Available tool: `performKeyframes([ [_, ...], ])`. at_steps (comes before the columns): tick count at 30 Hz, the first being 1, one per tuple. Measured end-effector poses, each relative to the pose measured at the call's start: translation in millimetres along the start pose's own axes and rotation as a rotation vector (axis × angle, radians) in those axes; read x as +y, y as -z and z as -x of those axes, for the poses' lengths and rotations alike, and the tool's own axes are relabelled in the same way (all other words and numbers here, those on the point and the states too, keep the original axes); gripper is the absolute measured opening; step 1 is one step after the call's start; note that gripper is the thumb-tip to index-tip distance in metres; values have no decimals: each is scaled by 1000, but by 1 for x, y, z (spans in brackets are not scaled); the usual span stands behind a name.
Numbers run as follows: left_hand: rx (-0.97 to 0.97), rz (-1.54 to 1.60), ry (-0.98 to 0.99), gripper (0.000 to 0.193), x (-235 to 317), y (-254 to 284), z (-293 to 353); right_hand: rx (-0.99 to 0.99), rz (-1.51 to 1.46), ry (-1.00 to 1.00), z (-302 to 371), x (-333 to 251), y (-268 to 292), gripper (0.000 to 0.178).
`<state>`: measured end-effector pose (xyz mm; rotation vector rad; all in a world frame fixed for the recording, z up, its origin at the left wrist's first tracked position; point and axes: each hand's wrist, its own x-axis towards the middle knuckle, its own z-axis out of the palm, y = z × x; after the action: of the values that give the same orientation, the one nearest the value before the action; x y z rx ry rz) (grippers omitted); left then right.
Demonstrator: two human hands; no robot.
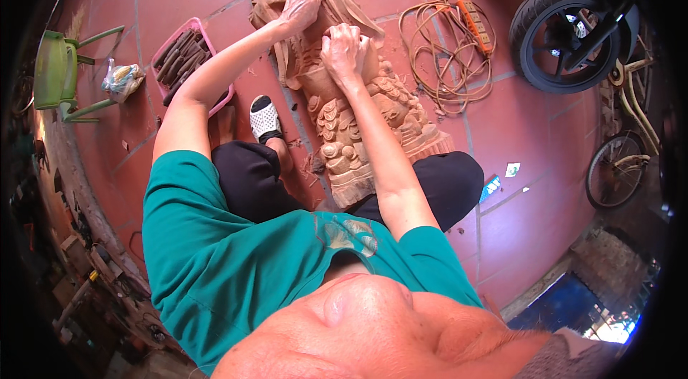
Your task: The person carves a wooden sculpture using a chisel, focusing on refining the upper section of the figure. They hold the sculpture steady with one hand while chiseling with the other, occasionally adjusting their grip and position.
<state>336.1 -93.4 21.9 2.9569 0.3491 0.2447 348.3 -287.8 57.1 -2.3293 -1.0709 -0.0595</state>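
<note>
A large carved wooden statue (342, 121) lies on the tiled floor between my legs, its base toward me and its head at the far end. Draped folds and rounded, clustered shapes cover its surface. My left hand (301, 12) is closed against the upper part of the carving, near the head. Lower and to the right, my right hand (344, 53) is closed over the statue's middle, fingers curled downward. Both hands' fingertips are turned away, so whatever they grip is hidden.
Left of the statue sits a pink basket (221, 103) of dark, stick-like tools. Beyond it are a plastic bag (123, 79) and a green chair (56, 70). An orange power strip (474, 26) with coiled cord (430, 56), a motorbike wheel (548, 36) and a bicycle (618, 169) stand right.
</note>
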Motion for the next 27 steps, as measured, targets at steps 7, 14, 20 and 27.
performKeyframes([
  [7,-36,268,-79,20,9,8,15,30,22,-2,0,2,-4,13],
  [14,104,36,-34,10,7,5,-2,27,20,10,0,0,-2,12],
  [20,49,285,-161,16,11,3,12,50,29,14,2,5,-4,13],
  [27,116,151,64,14,10,4,3,29,-14,26,0,1,-5,14],
])
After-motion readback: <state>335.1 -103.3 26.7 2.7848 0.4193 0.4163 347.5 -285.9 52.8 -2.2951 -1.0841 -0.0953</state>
